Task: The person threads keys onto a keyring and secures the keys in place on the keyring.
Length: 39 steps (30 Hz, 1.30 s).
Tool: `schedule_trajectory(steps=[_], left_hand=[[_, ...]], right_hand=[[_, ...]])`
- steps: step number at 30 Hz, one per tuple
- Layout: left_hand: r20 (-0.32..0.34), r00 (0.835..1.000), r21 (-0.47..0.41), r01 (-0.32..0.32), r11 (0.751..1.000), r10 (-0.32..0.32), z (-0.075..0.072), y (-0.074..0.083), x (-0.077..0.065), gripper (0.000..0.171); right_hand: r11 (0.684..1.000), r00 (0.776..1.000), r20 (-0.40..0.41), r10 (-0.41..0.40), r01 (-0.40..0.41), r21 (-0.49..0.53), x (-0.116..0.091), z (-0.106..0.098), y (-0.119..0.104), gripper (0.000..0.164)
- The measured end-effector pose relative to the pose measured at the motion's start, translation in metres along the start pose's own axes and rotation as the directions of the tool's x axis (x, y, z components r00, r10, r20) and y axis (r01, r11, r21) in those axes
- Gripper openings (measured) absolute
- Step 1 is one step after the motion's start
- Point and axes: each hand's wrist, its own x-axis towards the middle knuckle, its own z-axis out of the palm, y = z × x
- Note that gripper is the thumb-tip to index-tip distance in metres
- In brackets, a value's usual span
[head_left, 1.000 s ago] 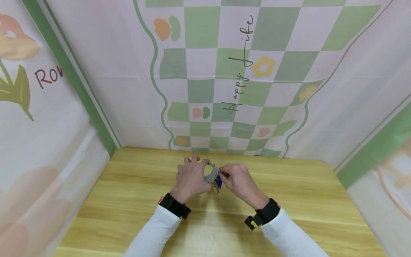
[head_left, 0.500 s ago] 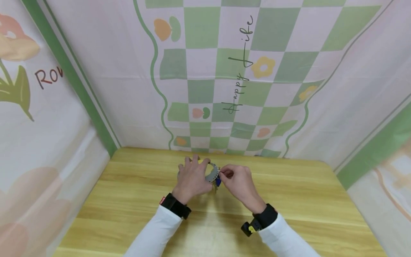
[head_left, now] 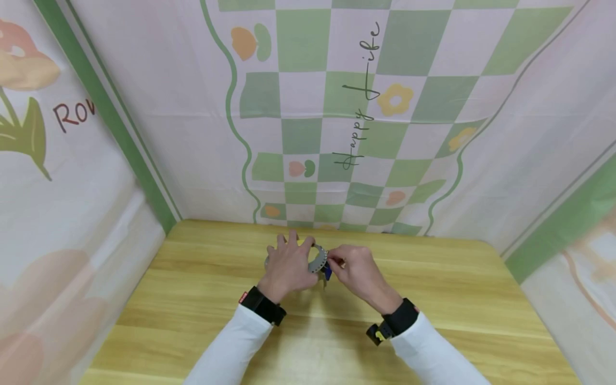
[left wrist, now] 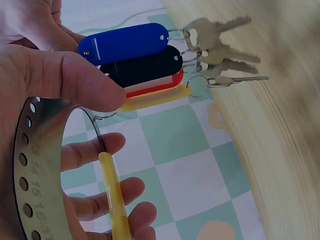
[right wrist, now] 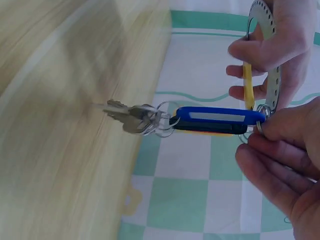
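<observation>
My left hand (head_left: 289,264) grips a big flat metal key ring (left wrist: 35,165), held raised over the table. Numbered holes line its band, and one side has a yellow handle (left wrist: 115,195). To its right, my right hand (head_left: 358,272) pinches a small wire ring at the end of a blue key tag (right wrist: 215,115), right at the band's edge. Stacked with the blue tag are a black tag (left wrist: 150,67), a red tag (left wrist: 160,86) and a yellow tag (left wrist: 160,97). Several keys (right wrist: 137,119) dangle from the tags' other ends. My right fingertips partly hide the small wire rings.
A wood-grain table (head_left: 433,289) lies below both hands. Behind it rises a printed cloth (head_left: 308,133) with green checks, and more cloth closes in the left and right sides. Black straps (head_left: 262,306) with small cameras circle both wrists.
My right wrist dips slightly toward me, then returns. The tags and keys sway a little under the ring. My left hand stays almost still, and both hands keep their holds.
</observation>
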Motion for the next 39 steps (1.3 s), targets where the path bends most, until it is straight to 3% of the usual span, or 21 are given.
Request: schedule_trajectory(steps=[2, 4, 7, 11, 16, 20, 26, 31, 34, 39], left_hand=[[0.005, 1.000, -0.002, 0.002, 1.000, -0.002, -0.0001, -0.0002, 0.0000, 0.072], [0.004, 1.000, -0.005, 0.003, 1.000, -0.003, -0.0003, -0.0001, -0.0002, 0.072], [0.000, 1.000, -0.007, 0.008, 1.000, -0.008, -0.0008, 0.0006, -0.0007, 0.073], [-0.010, 1.000, -0.008, 0.014, 1.000, -0.014, -0.0007, 0.0016, -0.0005, 0.077], [-0.030, 0.999, 0.000, 0.018, 1.000, -0.018, -0.0002, 0.0020, -0.0001, 0.079], [-0.043, 0.999, 0.013, 0.015, 1.000, -0.015, -0.0008, 0.0020, -0.0007, 0.077], [-0.038, 0.999, 0.014, 0.000, 1.000, 0.000, -0.0024, 0.0017, -0.0021, 0.073], [-0.015, 1.000, 0.000, -0.008, 1.000, 0.008, -0.0019, 0.0011, -0.0014, 0.071], [-0.016, 1.000, -0.007, -0.005, 1.000, 0.005, -0.0011, 0.0007, -0.0007, 0.070], [-0.032, 0.999, -0.014, 0.012, 1.000, -0.012, 0.0015, 0.0015, 0.0004, 0.071]], right_hand=[[0.999, 0.999, 0.005, -0.035, 0.035, -0.013, -0.0001, -0.0002, 0.0009, 0.009], [1.000, 1.000, 0.006, -0.018, 0.018, 0.002, -0.0007, 0.0001, 0.0011, 0.009], [0.995, 0.996, 0.001, 0.087, -0.087, 0.049, -0.0016, 0.0012, -0.0001, 0.007], [0.969, 0.973, -0.027, 0.228, -0.224, 0.110, -0.0024, 0.0024, -0.0035, 0.005], [0.960, 0.962, -0.065, 0.265, -0.256, 0.115, -0.0024, 0.0037, -0.0065, 0.006], [0.970, 0.972, -0.070, 0.226, -0.218, 0.104, -0.0017, 0.0031, -0.0059, 0.006], [0.999, 0.999, -0.036, 0.037, -0.037, 0.021, 0.0004, -0.0002, -0.0017, 0.009], [0.995, 0.996, 0.010, -0.083, 0.084, -0.058, 0.0008, -0.0025, 0.0007, 0.011], [0.999, 1.000, 0.011, -0.029, 0.029, -0.026, -0.0004, -0.0012, 0.0011, 0.010], [0.980, 0.982, -0.041, 0.186, -0.182, 0.076, -0.0049, 0.0028, -0.0010, 0.004]])
